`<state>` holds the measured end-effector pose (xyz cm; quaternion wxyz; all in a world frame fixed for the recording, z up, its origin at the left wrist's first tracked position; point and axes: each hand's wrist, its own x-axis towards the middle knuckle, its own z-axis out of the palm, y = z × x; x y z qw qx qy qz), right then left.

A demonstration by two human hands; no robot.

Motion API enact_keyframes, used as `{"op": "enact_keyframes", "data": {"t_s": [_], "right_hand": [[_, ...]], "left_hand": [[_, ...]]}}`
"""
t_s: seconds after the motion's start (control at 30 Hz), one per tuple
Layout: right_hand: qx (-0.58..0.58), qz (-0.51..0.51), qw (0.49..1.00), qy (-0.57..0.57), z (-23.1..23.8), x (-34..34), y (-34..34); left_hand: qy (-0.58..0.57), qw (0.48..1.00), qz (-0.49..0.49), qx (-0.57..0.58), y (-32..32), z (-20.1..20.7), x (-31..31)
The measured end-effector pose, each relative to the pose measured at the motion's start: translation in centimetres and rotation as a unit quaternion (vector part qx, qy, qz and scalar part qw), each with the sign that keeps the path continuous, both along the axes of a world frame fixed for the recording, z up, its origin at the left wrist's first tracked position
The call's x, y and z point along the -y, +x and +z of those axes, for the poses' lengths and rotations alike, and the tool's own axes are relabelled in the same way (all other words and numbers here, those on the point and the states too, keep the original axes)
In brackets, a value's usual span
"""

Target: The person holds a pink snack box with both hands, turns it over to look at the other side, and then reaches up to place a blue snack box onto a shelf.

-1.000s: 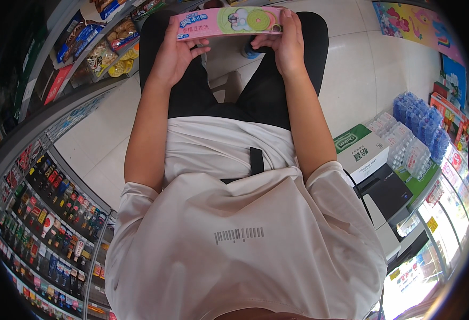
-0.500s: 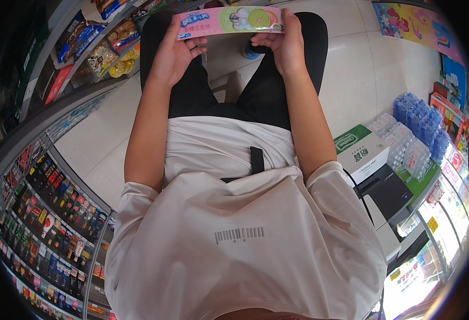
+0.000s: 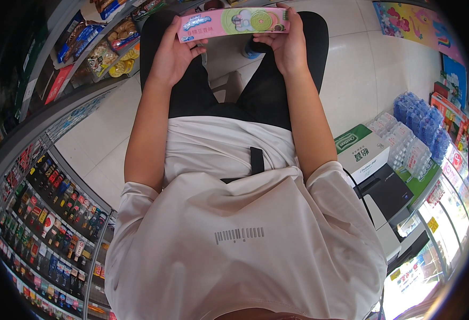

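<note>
A long, narrow pink box (image 3: 213, 25) with a green round picture spans the gap between my two hands, above my knees; it looks like a snack package. My left hand (image 3: 175, 56) grips its left end, thumb at the near edge of the end and fingers curled beneath. At the opposite end my right hand (image 3: 286, 50) holds it the same way, with its fingertips showing below the box. The underside and far face of the box are hidden.
Shelves of packaged snacks (image 3: 77, 40) rise at the upper left, and racks of small goods (image 3: 58, 213) curve along the lower left. On the right stand a green-and-white carton (image 3: 360, 149), blue-wrapped bottles (image 3: 421, 120) and a dark machine (image 3: 386, 189). Pale floor tiles (image 3: 346, 64) surround my legs.
The pink box has tipped slightly, so its printed face and glare look different, and its right end has shifted a little rightward with my right hand. Both hands keep their hold.
</note>
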<state>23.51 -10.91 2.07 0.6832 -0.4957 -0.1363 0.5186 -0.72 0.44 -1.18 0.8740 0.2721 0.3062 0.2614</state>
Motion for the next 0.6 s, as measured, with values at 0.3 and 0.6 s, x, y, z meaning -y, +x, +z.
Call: {"op": "enact_keyframes", "data": {"t_s": [0.3,0.6], "right_hand": [[0.029,-0.032,0.999,-0.03,0.6,-0.3,-0.4],[0.03,-0.027,0.999,-0.006,-0.3,-0.1,-0.1]], "left_hand": [[0.007,0.999,0.033,-0.015,0.8,1.3,0.4],[-0.021,0.997,0.047,0.057,0.2,0.9,0.0]]}}
